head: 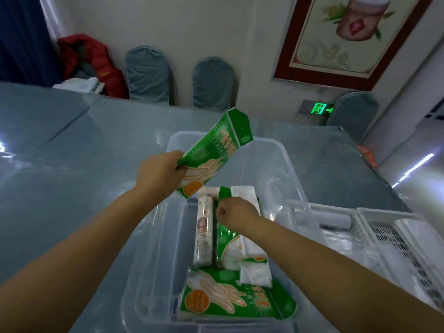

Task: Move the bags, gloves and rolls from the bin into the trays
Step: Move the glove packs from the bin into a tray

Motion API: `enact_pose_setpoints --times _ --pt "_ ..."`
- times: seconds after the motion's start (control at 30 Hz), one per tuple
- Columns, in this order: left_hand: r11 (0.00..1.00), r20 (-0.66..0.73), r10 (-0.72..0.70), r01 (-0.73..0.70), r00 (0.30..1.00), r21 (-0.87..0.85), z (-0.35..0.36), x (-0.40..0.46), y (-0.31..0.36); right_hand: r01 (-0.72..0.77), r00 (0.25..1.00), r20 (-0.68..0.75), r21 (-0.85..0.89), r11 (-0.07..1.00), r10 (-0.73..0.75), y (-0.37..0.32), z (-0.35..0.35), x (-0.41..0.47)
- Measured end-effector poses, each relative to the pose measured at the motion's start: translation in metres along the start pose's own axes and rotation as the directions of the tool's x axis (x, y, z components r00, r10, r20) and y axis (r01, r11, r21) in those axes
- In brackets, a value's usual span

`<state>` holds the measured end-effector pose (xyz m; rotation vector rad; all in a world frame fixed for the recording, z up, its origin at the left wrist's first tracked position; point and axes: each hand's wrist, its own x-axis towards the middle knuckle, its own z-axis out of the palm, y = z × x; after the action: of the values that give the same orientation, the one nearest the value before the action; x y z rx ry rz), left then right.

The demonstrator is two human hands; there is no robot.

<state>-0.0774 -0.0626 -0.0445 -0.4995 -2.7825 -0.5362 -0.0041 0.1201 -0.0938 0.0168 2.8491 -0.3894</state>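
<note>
1. We see the left hand (161, 169) clamped on the near-left edge of a green glove pack (211, 155), lifted above the far-left part of the clear bin (283, 164); the pack tilts up and away, its far end over the bin's far rim.
2. The right hand (236, 212) is down inside the bin, fingers pinched on the far end of a second green pack (224, 236) that lies lengthwise in the middle.
3. Just left of that pack a white roll (203, 233) lies lengthwise on the bin floor, w/ a printed label; whether it touches the pack we can't tell.
4. White folded bags (245, 192) sit under and right of the right hand; another white bag bundle (255, 272) lies nearer, partly over a third glove pack (225, 299) flat at the bin's near end.
5. The bin stands on a grey-blue worktop (72, 164) w/ a glossy cover.
6. Right of the bin, touching or just beside it, are white slotted trays (374, 227); a pale roll (336, 219) lies across the far end of the left tray. Other tray contents are too blurred to name.
7. Far side: grey chairs (149, 73) against the wall, a red jacket (96, 61) at far left.
</note>
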Motion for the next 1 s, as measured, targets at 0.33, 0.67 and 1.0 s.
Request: enact_pose_setpoints --times 0.33,0.67,1.0 --pt "0.999 -0.081 0.020 -0.024 0.996 -0.048 0.010 0.005 -0.008 -0.190 0.981 0.020 -0.129 0.973 0.194 0.014 0.068 0.021" --pt "0.999 -0.062 0.029 -0.031 0.998 -0.031 0.008 0.004 -0.008 -0.235 0.972 -0.039 -0.076 0.969 0.233 0.004 0.052 0.022" --pt "0.998 0.012 -0.010 0.011 1.000 -0.061 -0.003 0.000 0.000 -0.048 0.754 -0.520 0.566 0.823 0.402 0.001 -0.042 -0.019"
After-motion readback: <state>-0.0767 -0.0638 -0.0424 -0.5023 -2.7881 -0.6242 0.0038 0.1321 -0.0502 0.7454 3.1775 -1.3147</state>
